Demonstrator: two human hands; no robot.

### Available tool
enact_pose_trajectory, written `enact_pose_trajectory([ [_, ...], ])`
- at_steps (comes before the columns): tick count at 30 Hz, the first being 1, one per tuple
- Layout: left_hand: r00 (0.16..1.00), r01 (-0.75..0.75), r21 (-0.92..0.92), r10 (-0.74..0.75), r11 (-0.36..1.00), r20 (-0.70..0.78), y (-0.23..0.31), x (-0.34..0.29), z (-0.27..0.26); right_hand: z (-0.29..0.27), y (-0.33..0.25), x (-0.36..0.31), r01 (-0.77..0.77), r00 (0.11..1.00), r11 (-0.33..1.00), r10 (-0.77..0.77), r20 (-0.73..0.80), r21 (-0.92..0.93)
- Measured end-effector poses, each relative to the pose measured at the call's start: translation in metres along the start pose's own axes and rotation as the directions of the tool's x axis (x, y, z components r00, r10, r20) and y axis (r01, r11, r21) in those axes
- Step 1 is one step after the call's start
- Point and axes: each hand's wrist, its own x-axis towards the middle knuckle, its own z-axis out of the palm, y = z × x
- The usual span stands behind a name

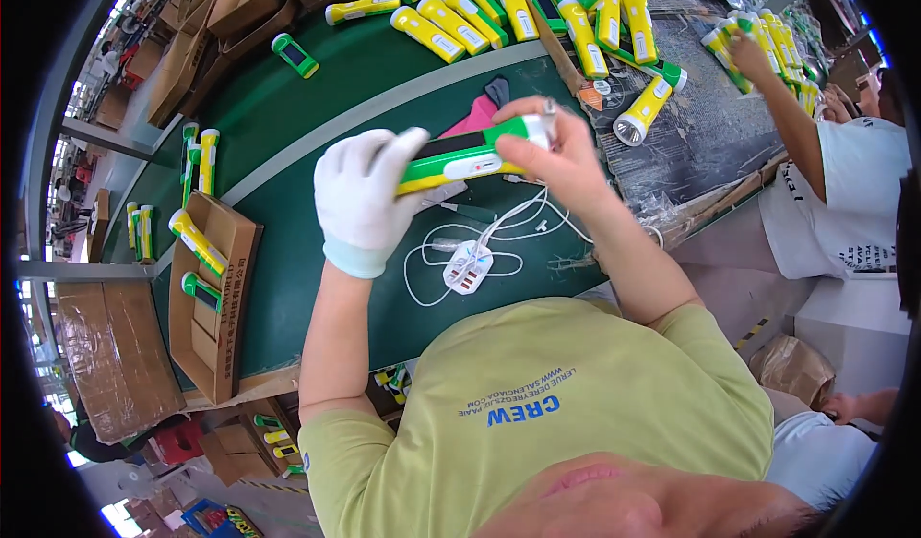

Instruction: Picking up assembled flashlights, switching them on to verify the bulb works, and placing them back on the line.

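Between my hands, above the green work surface, is a green and yellow flashlight with a dark panel along its top and a white oval patch on its side. My left hand, in a white glove, grips its left end. My bare right hand is closed around its right end, with the thumb on the green body. Below them lies a white multi-port USB charger with looped white cables. A pink cloth and a screwdriver-like tool are partly hidden behind the flashlight.
Many similar flashlights are piled at the back; one lies at the right on a dark, worn board. An open cardboard tray holding flashlights stands at left. Another person's hand touches flashlights at far right.
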Motion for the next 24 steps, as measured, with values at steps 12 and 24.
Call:
enact_pose_trajectory([
  [12,0.714,0.569,-0.596,-0.700,0.566,0.016,-0.036,-0.062,0.011,-0.006,0.006,0.011,-0.054,0.991,0.995,0.044,-0.125,-0.080],
  [24,0.566,0.699,-0.697,-0.470,-0.161,0.677,0.010,-0.027,0.095,-0.010,0.014,-0.012,-0.043,0.999,0.948,0.037,-0.025,-0.316],
])
